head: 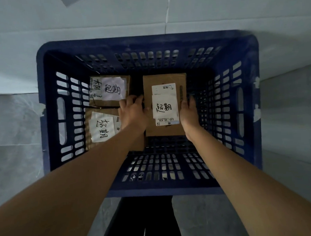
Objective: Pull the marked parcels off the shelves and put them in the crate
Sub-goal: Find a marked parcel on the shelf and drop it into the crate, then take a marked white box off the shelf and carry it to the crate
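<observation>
At the bottom centre of the frame stood the person's dark trouser legs, with two bare forearms reaching up from the lower corners into one blue slatted crate that filled the middle. Three cardboard parcels lay inside it, each bearing a white handwritten slip. The left hand and right hand gripped the long parcel at centre by its two sides, fingers curled over the edges. Left of it lay the lower-left parcel, and beyond that the upper-left parcel. Pale floor filled the top.
</observation>
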